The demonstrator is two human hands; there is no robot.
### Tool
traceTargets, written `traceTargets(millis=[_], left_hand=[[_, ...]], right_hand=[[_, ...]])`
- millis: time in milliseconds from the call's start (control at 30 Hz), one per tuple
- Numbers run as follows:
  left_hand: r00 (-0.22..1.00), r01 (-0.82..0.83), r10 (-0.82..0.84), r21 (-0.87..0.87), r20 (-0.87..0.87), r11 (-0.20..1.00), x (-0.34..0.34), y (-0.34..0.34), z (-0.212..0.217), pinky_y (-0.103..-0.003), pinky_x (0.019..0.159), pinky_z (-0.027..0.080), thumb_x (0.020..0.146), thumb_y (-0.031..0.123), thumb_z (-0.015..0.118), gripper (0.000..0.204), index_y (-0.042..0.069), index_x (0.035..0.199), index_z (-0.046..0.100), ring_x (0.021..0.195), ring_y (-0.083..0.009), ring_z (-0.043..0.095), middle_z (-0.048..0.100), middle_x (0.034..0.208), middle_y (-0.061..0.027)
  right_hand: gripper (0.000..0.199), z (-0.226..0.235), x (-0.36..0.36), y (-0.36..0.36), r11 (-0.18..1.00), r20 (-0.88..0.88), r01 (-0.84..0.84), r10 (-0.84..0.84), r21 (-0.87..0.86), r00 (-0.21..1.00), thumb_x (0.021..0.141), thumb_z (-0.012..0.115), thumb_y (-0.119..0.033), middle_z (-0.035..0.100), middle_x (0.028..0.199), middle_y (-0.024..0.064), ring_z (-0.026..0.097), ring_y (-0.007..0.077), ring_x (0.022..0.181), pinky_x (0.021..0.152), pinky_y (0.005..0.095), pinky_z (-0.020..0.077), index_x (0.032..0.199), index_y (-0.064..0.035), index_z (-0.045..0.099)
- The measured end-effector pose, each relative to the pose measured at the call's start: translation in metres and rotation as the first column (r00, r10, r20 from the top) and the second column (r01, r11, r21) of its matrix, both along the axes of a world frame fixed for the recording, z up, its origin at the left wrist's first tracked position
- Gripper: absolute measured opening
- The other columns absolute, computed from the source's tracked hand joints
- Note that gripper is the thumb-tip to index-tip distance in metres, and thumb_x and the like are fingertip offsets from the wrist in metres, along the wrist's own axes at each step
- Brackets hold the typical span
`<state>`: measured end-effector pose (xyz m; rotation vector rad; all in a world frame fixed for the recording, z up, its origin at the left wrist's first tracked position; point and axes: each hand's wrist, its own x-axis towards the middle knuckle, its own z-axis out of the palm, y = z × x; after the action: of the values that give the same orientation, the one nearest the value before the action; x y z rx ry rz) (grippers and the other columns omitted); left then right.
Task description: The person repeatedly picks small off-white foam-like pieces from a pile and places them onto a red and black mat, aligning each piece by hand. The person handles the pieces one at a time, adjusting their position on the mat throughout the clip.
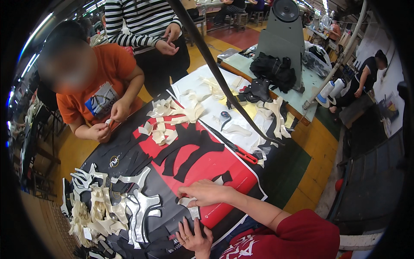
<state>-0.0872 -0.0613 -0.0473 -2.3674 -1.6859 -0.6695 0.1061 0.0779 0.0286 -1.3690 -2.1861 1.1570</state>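
My right hand (202, 193) reaches in from the right with its fingers closed on a small silver-grey cut piece (192, 211) lying on the table. Nearer to me, my left hand (195, 238) has its fingers stretched out and spread, with the fingertips at the lower edge of that piece. A black cut piece with a light patch (223, 178) lies just beyond my right hand. Several curved black cut pieces (199, 157) rest on the red part of the table cover (235, 172). Shiny silver cut pieces (140, 216) are piled to the left of my hands.
Cream cut pieces (101, 207) are heaped at the left. Red-handled scissors (246, 155) lie beyond my right forearm. A dark curved rod (215, 69) crosses above the table. Opposite sits a person in orange (116, 73); another in stripes stands behind. A grey machine (282, 39) stands far right.
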Motion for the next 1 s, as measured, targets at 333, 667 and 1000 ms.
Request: traceTargets(millis=[333,667,1000], left_hand=[[0.999,0.014,-0.011,-0.051,0.050,0.999,0.005,0.003,0.015,-0.052,0.113,0.029,0.090,0.038,0.059,0.039,0.018,0.122,0.071,0.131,-0.0375,0.051,0.058,0.139,-0.0167],[0.990,0.059,-0.021,-0.278,0.138,0.959,0.007,0.000,0.040,-0.055,0.118,0.015,0.091,0.029,0.064,0.043,0.014,0.132,0.064,0.137,-0.0301,0.048,0.056,0.145,-0.0062],[0.940,0.137,-0.045,-0.253,0.339,0.958,0.019,0.047,0.056,-0.050,0.116,0.025,0.086,0.009,0.066,0.051,0.007,0.136,0.056,0.136,-0.0310,0.048,0.055,0.143,-0.0124]], right_hand=[[0.042,0.001,0.001,0.002,0.998,0.018,-0.005,0.004,0.060,1.000,0.080,0.077,-0.023,0.071,0.094,0.0108,0.068,0.0362,0.091,0.073,0.0496,0.0497,0.114,-0.0149,0.054],[0.040,0.010,0.001,0.001,0.999,0.057,-0.009,0.006,0.046,0.998,0.085,0.076,-0.028,0.067,0.083,0.0118,0.067,0.0331,0.081,0.069,0.0441,0.0491,0.117,-0.0124,0.058],[0.042,0.015,-0.001,0.004,1.000,0.030,-0.015,0.016,-0.020,0.999,0.086,0.073,-0.017,0.062,0.075,0.0102,0.065,0.0295,0.072,0.069,0.0398,0.0478,0.122,-0.0046,0.056]])
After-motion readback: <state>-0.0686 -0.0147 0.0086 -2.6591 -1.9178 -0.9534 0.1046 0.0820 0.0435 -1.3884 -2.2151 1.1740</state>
